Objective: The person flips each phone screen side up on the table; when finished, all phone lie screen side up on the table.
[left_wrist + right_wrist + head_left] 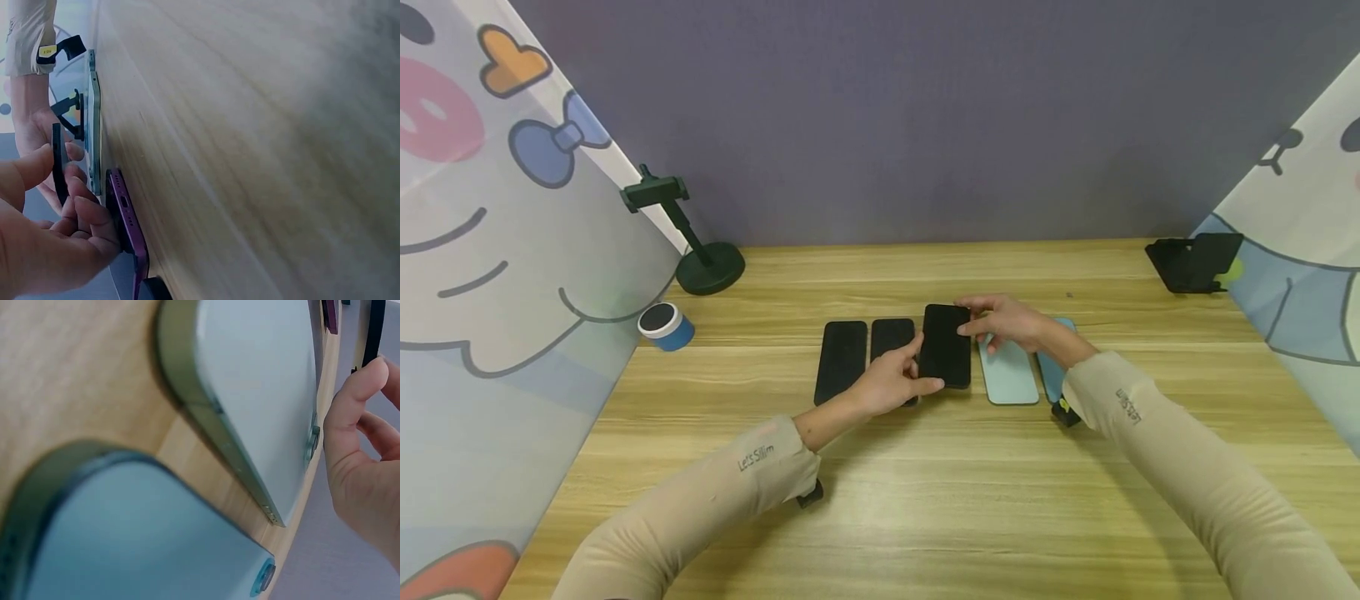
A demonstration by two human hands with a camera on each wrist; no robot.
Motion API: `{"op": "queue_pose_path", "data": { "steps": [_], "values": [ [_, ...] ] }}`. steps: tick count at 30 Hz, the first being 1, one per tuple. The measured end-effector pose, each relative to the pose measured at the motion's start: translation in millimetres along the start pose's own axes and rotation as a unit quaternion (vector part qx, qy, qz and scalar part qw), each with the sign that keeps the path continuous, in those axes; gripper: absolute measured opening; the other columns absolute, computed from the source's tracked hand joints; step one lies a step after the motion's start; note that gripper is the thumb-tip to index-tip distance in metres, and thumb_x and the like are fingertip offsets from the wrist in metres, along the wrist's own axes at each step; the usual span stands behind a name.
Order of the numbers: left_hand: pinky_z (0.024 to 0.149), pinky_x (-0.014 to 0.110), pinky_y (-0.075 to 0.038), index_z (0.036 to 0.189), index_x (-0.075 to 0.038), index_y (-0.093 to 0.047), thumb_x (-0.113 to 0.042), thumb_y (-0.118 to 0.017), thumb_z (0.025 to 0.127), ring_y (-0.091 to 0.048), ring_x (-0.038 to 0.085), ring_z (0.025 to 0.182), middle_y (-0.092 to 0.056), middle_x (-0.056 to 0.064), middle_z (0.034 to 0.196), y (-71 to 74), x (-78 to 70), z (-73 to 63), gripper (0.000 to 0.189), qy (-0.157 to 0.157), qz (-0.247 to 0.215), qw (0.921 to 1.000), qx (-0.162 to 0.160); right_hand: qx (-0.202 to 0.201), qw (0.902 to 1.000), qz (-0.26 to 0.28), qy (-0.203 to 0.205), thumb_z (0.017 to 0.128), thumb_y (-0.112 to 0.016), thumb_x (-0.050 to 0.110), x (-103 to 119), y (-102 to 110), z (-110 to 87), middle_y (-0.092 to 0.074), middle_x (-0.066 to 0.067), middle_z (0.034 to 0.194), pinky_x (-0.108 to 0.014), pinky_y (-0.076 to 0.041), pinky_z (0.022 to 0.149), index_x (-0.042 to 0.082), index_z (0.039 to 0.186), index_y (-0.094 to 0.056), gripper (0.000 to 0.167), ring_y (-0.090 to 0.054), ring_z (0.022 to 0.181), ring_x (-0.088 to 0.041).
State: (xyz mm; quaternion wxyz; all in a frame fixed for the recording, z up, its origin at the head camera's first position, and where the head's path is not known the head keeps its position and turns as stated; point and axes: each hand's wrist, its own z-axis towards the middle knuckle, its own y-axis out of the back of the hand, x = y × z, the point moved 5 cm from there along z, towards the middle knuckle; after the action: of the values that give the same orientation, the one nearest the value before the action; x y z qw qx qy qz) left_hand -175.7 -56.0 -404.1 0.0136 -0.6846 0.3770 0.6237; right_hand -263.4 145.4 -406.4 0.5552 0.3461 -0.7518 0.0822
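Between both hands, a black smartphone (945,350) is held up off the table with its dark face upward. My left hand (887,383) pinches its left edge and lower corner, thumb near the bottom. At the upper right edge, my right hand (1003,321) grips it with thumb and fingers. Under the left hand lies a dark phone (891,332), partly covered; the left wrist view shows a purple-edged phone (128,219) just below the fingers. A pale green phone (1009,379) lies beneath the right hand, and a blue phone (1051,379) is partly hidden by the right forearm.
Another black phone (841,362) lies at the left of the row. Farther left stand a dark green phone stand (709,267) and a blue-and-white jar (666,327). A black folding stand (1195,262) sits at the back right. A grey partition (925,125) rises behind the wooden table (970,508).
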Motion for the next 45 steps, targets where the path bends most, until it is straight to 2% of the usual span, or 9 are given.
{"op": "queue_pose_path", "data": {
  "steps": [8, 13, 23, 30, 41, 45],
  "values": [
    [0.045, 0.021, -0.034, 0.161, -0.007, -0.013, -0.038, -0.072, 0.093, -0.039, 0.008, 0.044, -0.064, 0.009, 0.067, -0.6, 1.4, 3.2, 0.096, 0.007, 0.078, 0.9969, 0.003, 0.005, 0.9994, -0.032, -0.009, 0.098, -0.066, 0.022, 0.3, -2.4, 3.1, -0.048, -0.011, 0.106, -0.028, -0.052, 0.054, 0.012, 0.158, -0.032, 0.069, -0.052, 0.066, -0.014],
    [0.045, 0.02, -0.035, 0.161, -0.006, -0.013, -0.041, -0.073, 0.091, -0.041, 0.007, 0.043, -0.067, 0.009, 0.067, -1.7, 1.5, 4.2, 0.098, 0.014, 0.108, 0.994, 0.005, 0.007, 0.999, -0.045, -0.004, 0.098, -0.067, 0.022, -1.1, -3.0, 4.5, -0.048, -0.011, 0.106, -0.028, -0.051, 0.053, 0.011, 0.158, -0.033, 0.07, -0.052, 0.068, -0.014],
    [0.043, 0.021, -0.033, 0.16, -0.004, -0.015, -0.04, -0.074, 0.091, -0.039, 0.007, 0.041, -0.067, 0.009, 0.064, -2.4, 0.0, 4.0, 0.097, 0.027, 0.116, 0.9929, 0.006, -0.001, 0.9988, -0.05, 0.002, 0.097, -0.067, 0.025, -5.6, -4.9, 4.1, -0.047, -0.012, 0.116, -0.028, -0.051, 0.054, 0.015, 0.157, -0.036, 0.068, -0.054, 0.072, -0.016],
    [0.042, 0.022, -0.033, 0.16, -0.006, -0.016, -0.04, -0.074, 0.091, -0.04, 0.008, 0.04, -0.068, 0.009, 0.065, -2.5, -1.4, 4.4, 0.097, 0.045, 0.12, 0.9917, 0.011, -0.001, 0.9982, -0.06, 0.005, 0.097, -0.068, 0.025, -4.6, -4.6, 3.6, -0.048, -0.012, 0.115, -0.028, -0.051, 0.054, 0.015, 0.156, -0.039, 0.066, -0.053, 0.07, -0.016],
    [0.042, 0.022, -0.032, 0.16, -0.007, -0.017, -0.042, -0.077, 0.088, -0.039, 0.008, 0.04, -0.065, 0.006, 0.061, -3.6, -1.7, 7.2, 0.1, 0.07, 0.141, 0.9875, 0.011, 0.018, 0.9949, -0.099, -0.003, 0.095, -0.07, 0.024, 1.0, -6.8, 3.3, -0.052, -0.009, 0.099, -0.028, -0.047, 0.051, 0.016, 0.156, -0.037, 0.07, -0.051, 0.067, -0.018],
    [0.042, 0.022, -0.034, 0.16, -0.005, -0.017, -0.044, -0.076, 0.089, -0.044, 0.009, 0.042, -0.068, 0.004, 0.065, -4.4, -3.2, 8.4, 0.1, 0.07, 0.156, 0.985, 0.018, 0.024, 0.9923, -0.121, -0.002, 0.096, -0.07, 0.025, 2.6, -7.6, 3.8, -0.053, -0.007, 0.091, -0.029, -0.046, 0.051, 0.012, 0.157, -0.036, 0.071, -0.05, 0.065, -0.017]
  ]
}}
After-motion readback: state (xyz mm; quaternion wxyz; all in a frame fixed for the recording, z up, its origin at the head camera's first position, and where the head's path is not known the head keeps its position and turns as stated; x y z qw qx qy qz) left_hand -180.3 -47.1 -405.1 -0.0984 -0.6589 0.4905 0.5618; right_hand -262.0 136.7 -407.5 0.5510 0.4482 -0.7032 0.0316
